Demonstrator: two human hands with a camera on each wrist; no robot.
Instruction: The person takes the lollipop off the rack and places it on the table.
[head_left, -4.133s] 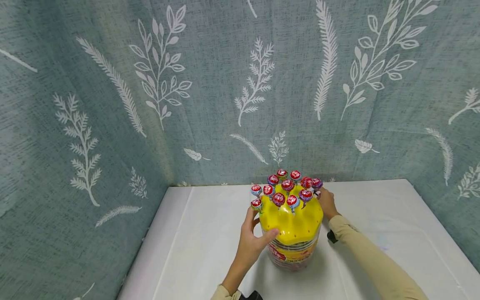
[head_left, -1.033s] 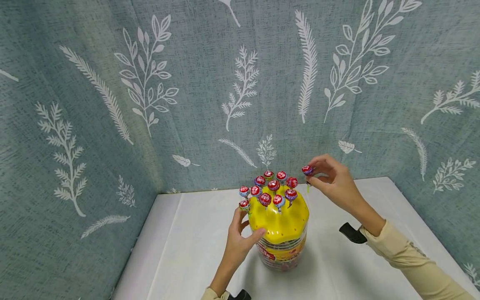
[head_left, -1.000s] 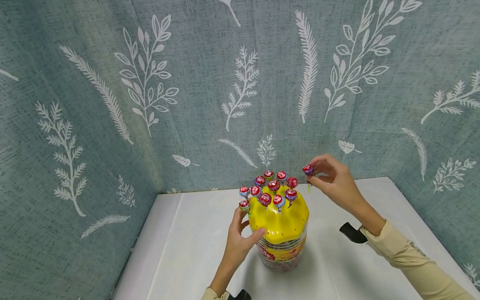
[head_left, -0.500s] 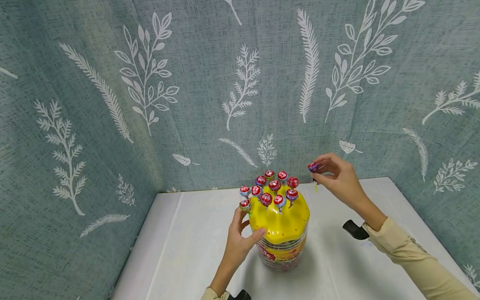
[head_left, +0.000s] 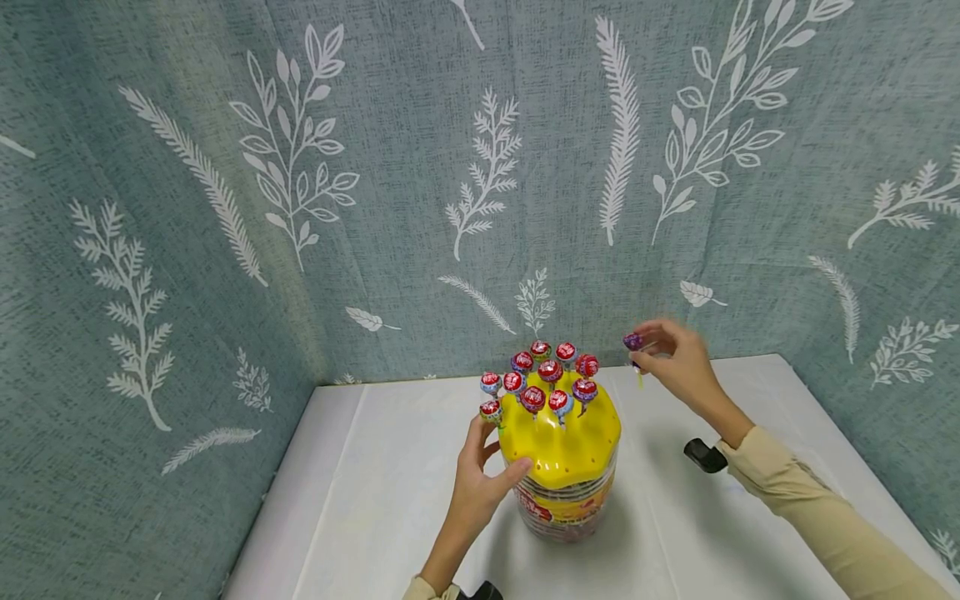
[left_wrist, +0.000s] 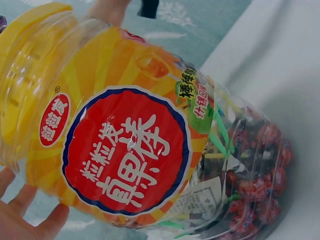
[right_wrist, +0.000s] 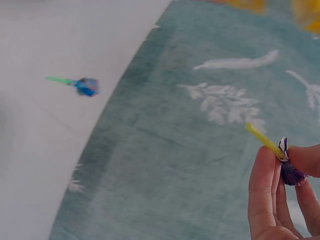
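Observation:
A clear plastic candy jar (head_left: 566, 508) with a yellow lid (head_left: 562, 462) stands on the table. Several wrapped lollipops (head_left: 550, 371) stick up from holes in the lid. My left hand (head_left: 480, 483) grips the lid's left side, thumb at the front; its fingers also show beside the jar in the left wrist view. Right of the jar, my right hand (head_left: 681, 367) pinches one purple-wrapped lollipop (right_wrist: 292, 173) in the air, its yellow stick (right_wrist: 262, 137) projecting past the fingertips. Through the jar wall, more red-wrapped lollipops (left_wrist: 255, 187) are visible.
On the white table (head_left: 397, 475), a blue-wrapped lollipop (right_wrist: 87, 86) with a green stick lies in the right wrist view. A teal leaf-patterned cloth (head_left: 420, 192) rises at the table's back and sides.
My right hand, earlier behind the lid's right rear, has lifted away with the purple lollipop. Lately it has shifted further right and slightly down. My left hand keeps its grip on the jar.

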